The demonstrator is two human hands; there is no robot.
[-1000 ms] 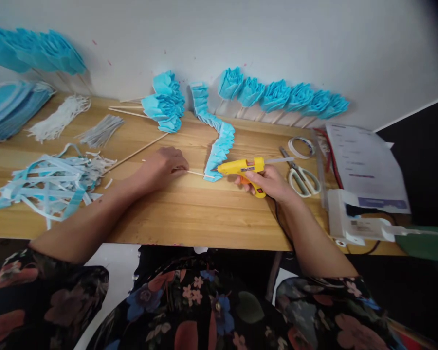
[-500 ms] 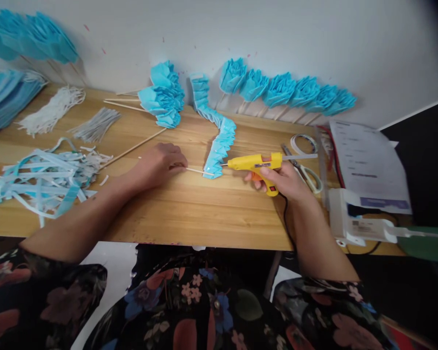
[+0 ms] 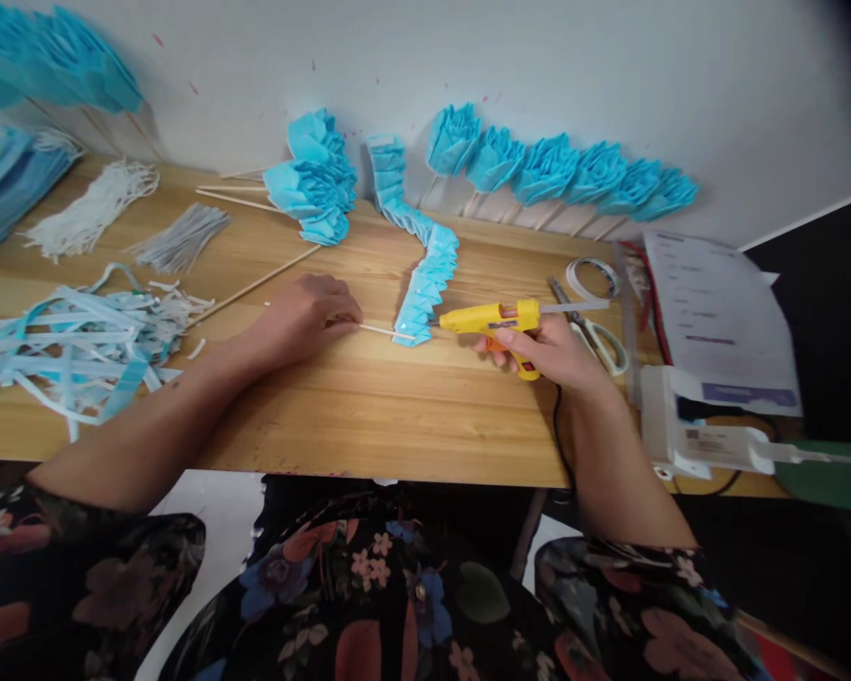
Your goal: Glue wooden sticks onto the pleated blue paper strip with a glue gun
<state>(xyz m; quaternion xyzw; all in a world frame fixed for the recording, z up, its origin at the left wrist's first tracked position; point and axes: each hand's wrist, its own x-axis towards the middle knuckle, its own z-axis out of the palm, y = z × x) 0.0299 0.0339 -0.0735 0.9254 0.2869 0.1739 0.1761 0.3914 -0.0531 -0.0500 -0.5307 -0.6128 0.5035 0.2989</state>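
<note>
My left hand (image 3: 319, 312) rests on the table, its fingers closed around a thin wooden stick (image 3: 379, 330). The stick's tip lies over the near end of a pleated blue strip (image 3: 432, 263), which winds back across the table toward the wall. In my right hand (image 3: 549, 350) is a yellow glue gun (image 3: 486, 318), with a glue stick (image 3: 574, 306) poking out of its rear. The gun's nozzle points left and sits right beside the strip's near end, close to the stick's tip. Whether the nozzle touches the strip I cannot tell.
Blue flowers on sticks (image 3: 549, 170) lean against the wall; more flowers (image 3: 319, 180) lie behind my left hand. Fabric scraps (image 3: 78, 350), white cords (image 3: 95, 208), grey wires (image 3: 181, 236) and blue masks (image 3: 14, 184) are at left. Scissors (image 3: 599, 340), tape (image 3: 591, 279) and a paper sheet (image 3: 720, 312) are at right.
The glue gun's nozzle has come slightly left and lower, closer to the strip's near end. My left hand still holds the stick in nearly the same place. The whole view has shifted a little.
</note>
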